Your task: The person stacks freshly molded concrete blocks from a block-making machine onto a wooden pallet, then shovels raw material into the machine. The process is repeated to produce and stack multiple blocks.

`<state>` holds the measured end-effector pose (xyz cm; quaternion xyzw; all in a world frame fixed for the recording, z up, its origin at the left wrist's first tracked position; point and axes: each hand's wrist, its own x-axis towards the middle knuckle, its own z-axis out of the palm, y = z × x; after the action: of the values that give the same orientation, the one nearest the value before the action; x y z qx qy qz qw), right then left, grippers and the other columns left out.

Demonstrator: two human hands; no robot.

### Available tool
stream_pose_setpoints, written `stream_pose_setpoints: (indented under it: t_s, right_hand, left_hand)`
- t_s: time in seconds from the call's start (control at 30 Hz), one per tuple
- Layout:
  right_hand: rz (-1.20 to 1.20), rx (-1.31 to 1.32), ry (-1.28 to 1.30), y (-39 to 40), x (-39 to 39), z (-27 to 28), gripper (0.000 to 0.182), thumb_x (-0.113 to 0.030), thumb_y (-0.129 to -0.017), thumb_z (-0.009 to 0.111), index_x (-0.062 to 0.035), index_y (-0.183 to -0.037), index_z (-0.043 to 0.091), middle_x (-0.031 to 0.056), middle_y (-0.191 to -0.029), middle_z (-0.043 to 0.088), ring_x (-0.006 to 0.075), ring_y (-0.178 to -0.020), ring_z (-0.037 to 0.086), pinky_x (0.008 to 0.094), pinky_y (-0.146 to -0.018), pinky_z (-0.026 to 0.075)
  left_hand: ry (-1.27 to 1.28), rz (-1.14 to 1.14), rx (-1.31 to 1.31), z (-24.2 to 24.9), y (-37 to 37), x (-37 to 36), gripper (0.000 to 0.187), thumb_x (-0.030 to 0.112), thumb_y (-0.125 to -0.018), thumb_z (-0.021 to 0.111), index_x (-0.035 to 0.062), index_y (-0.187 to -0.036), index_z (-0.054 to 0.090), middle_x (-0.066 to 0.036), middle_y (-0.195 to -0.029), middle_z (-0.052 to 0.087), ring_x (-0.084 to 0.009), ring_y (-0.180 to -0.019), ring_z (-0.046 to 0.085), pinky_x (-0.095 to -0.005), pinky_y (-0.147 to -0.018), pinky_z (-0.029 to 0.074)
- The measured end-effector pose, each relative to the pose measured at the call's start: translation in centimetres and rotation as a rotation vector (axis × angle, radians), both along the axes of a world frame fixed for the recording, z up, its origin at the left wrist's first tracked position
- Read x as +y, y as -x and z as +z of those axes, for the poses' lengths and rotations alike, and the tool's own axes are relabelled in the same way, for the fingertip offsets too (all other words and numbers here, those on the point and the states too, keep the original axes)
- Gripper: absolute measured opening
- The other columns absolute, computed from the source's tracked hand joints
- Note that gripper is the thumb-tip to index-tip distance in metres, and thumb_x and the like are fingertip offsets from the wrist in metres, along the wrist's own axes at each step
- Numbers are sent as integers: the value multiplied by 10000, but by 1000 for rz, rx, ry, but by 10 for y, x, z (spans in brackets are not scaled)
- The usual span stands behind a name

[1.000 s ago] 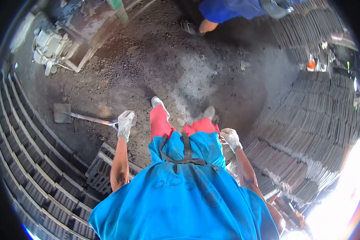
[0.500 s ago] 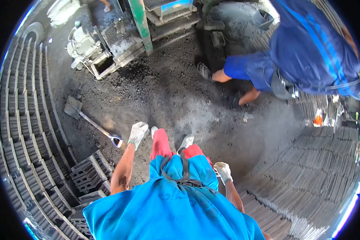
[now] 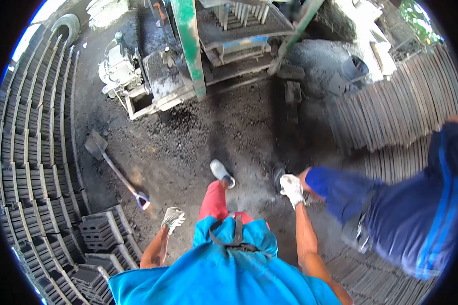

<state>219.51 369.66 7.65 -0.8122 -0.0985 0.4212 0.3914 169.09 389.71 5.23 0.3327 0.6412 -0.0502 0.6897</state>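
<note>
My left hand (image 3: pixel 173 218) wears a whitish knitted work glove and hangs beside my left leg, fingers curled with nothing seen in them. Nearest to it on the ground is a shovel (image 3: pixel 118 170), its handle grip towards me and its blade away to the upper left. My right hand (image 3: pixel 291 189), gloved too, swings forward of my right leg with the fingers folded in and no object showing. In this view it overlaps the lower leg of a co-worker (image 3: pixel 412 218) in dark blue.
Racks of grey blocks (image 3: pixel 30 168) line the left, with hollow blocks (image 3: pixel 97 234) stacked near me. Ahead stand an engine (image 3: pixel 118 68) and a green-framed machine (image 3: pixel 187 46). Stacked thin boards (image 3: pixel 397 101) and a dark bucket (image 3: pixel 354 68) are at the right. Loose gravel (image 3: pixel 183 122) covers the floor.
I have stepped forward and the view has shifted. My right hand has swung forward and my left hand back. The co-worker has moved down along the right side.
</note>
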Motion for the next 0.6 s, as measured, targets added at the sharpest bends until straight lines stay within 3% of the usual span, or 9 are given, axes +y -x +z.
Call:
stream_pose_setpoints:
  t_s: [0.07, 0.17, 0.2, 0.33, 0.37, 0.47, 0.53, 0.57, 0.6]
  right_hand:
    - [46, -67, -27, -34, 27, -42, 234, -166, -865, 692, -17, -1045, 676, 76, -842, 670, 157, -698, 648, 318, -555, 584]
    - [-98, 117, 6, -48, 65, -67, 235, -158, -866, 694, -18, -1053, 671, 69, -833, 659, 151, -671, 630, 325, -536, 581]
    - [-126, 176, 45, -53, 70, -84, 235, -144, -863, 691, -19, -1061, 665, 62, -829, 654, 143, -659, 619, 330, -532, 579]
    - [-198, 303, 191, -64, 83, -121, 300, -196, -861, 678, -36, -1115, 673, 102, -960, 672, 242, -820, 679, 413, -628, 605]
    - [-199, 256, 303, -68, 106, -103, 237, -180, -884, 631, -45, -1070, 687, 104, -941, 684, 248, -821, 684, 421, -662, 607]
    - [118, 80, 282, -119, 127, -153, 138, -155, -896, 542, -58, -901, 640, 135, -862, 665, 267, -770, 672, 414, -619, 570]
    - [200, 22, 192, -174, 177, -174, 200, -142, -900, 486, -61, -749, 588, 152, -792, 649, 283, -726, 658, 415, -573, 533]
    - [704, -590, 53, -230, 202, -209, 214, -182, -895, 510, -46, -755, 597, 149, -709, 628, 235, -679, 651, 386, -472, 486]
    - [359, -309, 59, -262, 260, -200, 266, -238, -885, 542, -38, -715, 583, 115, -640, 579, 216, -602, 616, 376, -491, 474]
  left_hand:
    - [-62, 33, -70, -12, -60, 52, 141, 102, -872, 596, 82, -740, 550, 0, -599, 500, -113, -466, 494, -268, -392, 354]
    - [-244, -87, -229, -63, -134, 139, 117, 109, -887, 596, 75, -775, 596, 25, -624, 515, -83, -497, 490, -254, -418, 359]
    - [-265, -87, -199, -52, -168, 167, 98, 117, -888, 598, 65, -808, 621, 26, -637, 533, -80, -516, 497, -250, -436, 368]
    - [-389, -160, -232, -75, -277, 273, 154, 173, -902, 625, 34, -957, 664, 0, -715, 606, -87, -576, 536, -252, -511, 433]
    - [-372, -106, -252, -85, -303, 296, 195, 198, -908, 647, 29, -1004, 655, -13, -753, 628, -99, -598, 562, -257, -537, 468]
    - [-377, 114, -343, -82, -388, 355, 182, 190, -907, 644, 34, -999, 636, 1, -728, 600, -86, -568, 535, -240, -506, 434]
    - [-389, 206, -459, -103, -434, 397, 170, 184, -911, 643, 43, -998, 605, 36, -668, 535, -59, -538, 487, -217, -474, 392]
    - [-426, 230, -452, -111, -460, 421, 211, 215, -910, 652, 42, -1016, 592, 36, -679, 536, -54, -534, 478, -219, -468, 385]
    - [-475, 261, -370, -124, -484, 443, 269, 273, -905, 657, 36, -1019, 598, 31, -700, 544, -73, -541, 486, -245, -477, 400]
